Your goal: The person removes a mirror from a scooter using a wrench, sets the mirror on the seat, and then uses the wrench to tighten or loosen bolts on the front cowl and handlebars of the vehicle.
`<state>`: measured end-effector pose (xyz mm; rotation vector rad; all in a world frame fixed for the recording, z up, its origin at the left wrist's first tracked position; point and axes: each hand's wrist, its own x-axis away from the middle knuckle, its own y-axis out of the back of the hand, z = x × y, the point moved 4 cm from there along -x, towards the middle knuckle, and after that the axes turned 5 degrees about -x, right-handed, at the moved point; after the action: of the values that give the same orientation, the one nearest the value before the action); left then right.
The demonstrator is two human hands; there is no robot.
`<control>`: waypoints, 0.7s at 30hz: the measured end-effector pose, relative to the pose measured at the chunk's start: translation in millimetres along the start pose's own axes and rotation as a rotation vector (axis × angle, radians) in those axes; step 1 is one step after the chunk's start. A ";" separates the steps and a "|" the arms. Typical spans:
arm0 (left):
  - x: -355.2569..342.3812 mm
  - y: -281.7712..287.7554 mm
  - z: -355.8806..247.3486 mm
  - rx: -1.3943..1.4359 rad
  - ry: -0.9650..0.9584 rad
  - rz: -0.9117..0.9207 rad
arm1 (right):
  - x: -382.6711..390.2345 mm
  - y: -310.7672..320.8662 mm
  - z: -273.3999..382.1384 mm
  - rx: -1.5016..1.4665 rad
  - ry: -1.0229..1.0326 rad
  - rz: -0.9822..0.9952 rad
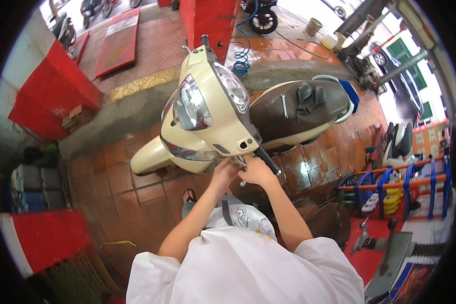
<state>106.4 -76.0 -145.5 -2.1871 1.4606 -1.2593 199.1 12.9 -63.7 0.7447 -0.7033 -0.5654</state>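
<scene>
Both my hands work at the near end of the cream scooter's handlebar cover (202,131). My left hand (225,175) has curled fingers at its underside. My right hand (256,171) is closed beside it, near the metal brake lever and black grip (270,163); what both fingertips hold is hidden. On the scooter's brown seat (268,109) lie a wrench (285,105) and two black mirrors (310,99). The front fender (146,157) points left.
A red pillar (210,23) stands behind the scooter, with a coiled blue hose (241,66) beside it. Red blocks (50,96) are at left. An orange and blue rack (390,185) and a grey metal machine (390,253) stand at right. Other scooters (61,28) are parked beyond.
</scene>
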 end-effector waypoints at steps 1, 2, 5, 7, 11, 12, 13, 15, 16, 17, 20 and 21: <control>-13.5 5.9 12.3 0.160 -0.056 0.089 | 0.6 -3.5 -0.6 0.018 0.007 -0.015; -14.8 2.2 14.2 0.218 -0.070 0.108 | 1.0 -5.5 -2.1 -0.003 0.013 -0.020; -14.8 -9.8 17.3 0.328 -0.093 0.129 | 2.8 -2.0 2.9 -0.035 0.040 -0.031; -10.4 -14.2 18.5 0.376 -0.116 0.129 | 9.4 3.3 8.6 -0.019 0.045 -0.027; 7.0 -29.9 -1.1 0.366 -0.149 0.038 | 12.3 1.8 2.8 -0.079 0.314 -0.246; 6.6 -24.6 0.3 0.334 -0.175 0.038 | 14.1 0.3 5.0 -0.074 0.339 -0.279; 4.2 -19.3 2.0 0.301 -0.200 0.040 | 12.1 -0.2 2.7 -0.127 0.292 -0.202; 4.8 -17.4 2.0 0.226 -0.207 -0.023 | 13.9 -2.3 2.8 -0.241 0.179 -0.043; 5.9 -18.7 5.2 0.213 -0.195 -0.061 | 15.1 -0.7 2.3 -0.241 0.160 0.020; 9.5 -20.4 5.3 0.197 -0.176 -0.098 | 18.4 2.0 1.2 -0.212 0.193 -0.011; 18.3 0.6 11.3 -0.485 -0.283 -0.280 | 39.6 10.8 -2.4 -0.185 0.284 -0.109; 24.9 -9.5 4.1 -0.497 -0.291 -0.215 | 50.2 16.4 -4.4 -0.212 0.302 -0.144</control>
<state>119.0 -93.4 -129.2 -2.7641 1.5710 -0.6235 237.8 -9.4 -35.2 0.6669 -0.3060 -0.6311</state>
